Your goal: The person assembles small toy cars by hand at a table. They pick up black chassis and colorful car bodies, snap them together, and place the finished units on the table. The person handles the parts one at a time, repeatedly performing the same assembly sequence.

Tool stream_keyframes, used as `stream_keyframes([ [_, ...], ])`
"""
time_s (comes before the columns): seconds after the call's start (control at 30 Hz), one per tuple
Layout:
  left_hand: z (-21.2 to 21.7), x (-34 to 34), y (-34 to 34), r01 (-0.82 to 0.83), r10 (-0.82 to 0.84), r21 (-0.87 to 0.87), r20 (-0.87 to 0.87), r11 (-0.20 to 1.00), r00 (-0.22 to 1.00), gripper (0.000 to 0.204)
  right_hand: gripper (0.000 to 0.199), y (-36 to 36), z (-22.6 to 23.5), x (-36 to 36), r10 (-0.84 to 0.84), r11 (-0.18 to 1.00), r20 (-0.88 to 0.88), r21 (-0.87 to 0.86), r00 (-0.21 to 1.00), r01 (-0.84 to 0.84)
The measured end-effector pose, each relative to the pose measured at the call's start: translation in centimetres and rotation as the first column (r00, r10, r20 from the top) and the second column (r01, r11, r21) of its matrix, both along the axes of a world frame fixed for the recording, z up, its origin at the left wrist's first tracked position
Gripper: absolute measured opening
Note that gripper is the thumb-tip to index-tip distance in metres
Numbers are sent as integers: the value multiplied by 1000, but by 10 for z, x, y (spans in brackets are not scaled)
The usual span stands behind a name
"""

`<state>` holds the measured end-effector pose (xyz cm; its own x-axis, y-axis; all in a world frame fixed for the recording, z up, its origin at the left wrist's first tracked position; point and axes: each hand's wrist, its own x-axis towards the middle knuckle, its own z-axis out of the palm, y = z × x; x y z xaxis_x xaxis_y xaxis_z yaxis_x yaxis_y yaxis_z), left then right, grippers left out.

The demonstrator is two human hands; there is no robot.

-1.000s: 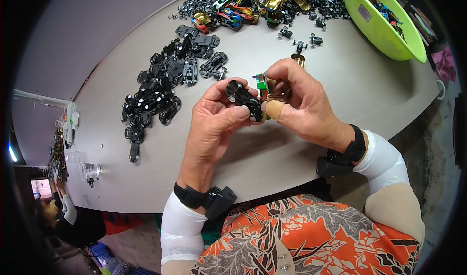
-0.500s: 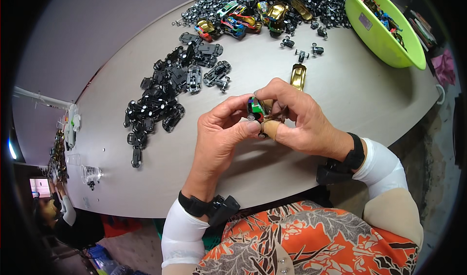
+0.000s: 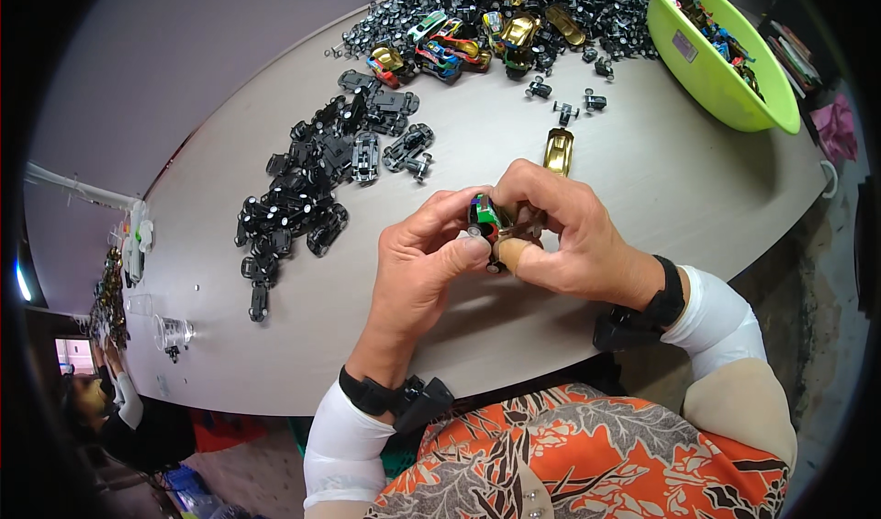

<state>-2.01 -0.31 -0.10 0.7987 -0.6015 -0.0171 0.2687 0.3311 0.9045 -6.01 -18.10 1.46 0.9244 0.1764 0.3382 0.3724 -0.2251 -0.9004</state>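
Between both hands, above the near middle of the table, is a small toy car (image 3: 484, 212) with green, red and black colours and a dark wheel. My left hand (image 3: 418, 257) pinches it from the left, thumb and fingers closed round it. My right hand (image 3: 578, 239) closes on its right side, with tan coverings on thumb and finger. Something dark and shiny shows under the right fingers; its kind is hidden. Just beyond the right hand lies a gold toy car (image 3: 558, 152). Farther off are several loose wheel-and-axle units (image 3: 566, 112).
Black car chassis (image 3: 312, 179) are heaped at left. A large pile of wheel units (image 3: 422, 10) covers the far edge, with colourful toy cars (image 3: 440, 60) on its near side. A green basin (image 3: 684, 78) stands far right. A clear cup (image 3: 172, 333) lies left. Another person (image 3: 138, 427) works at far left.
Both hands stay closed round the toy car, which has tilted slightly. The right fingers have shifted a little on it. The whole view has moved slightly.
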Motion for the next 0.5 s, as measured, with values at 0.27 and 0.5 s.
stream_keyframes([
  [0.27, 0, -1, 0, -28, 27, -20, -24, 999, 999, 40, 26, 4, 0, 0, -13, 999, 64, 46, 998, 10],
  [0.5, -5, -4, -2, -33, 33, -19, 14, 999, 999, 38, 27, 1, 5, 1, 7, 998, 46, -69, 999, -4],
])
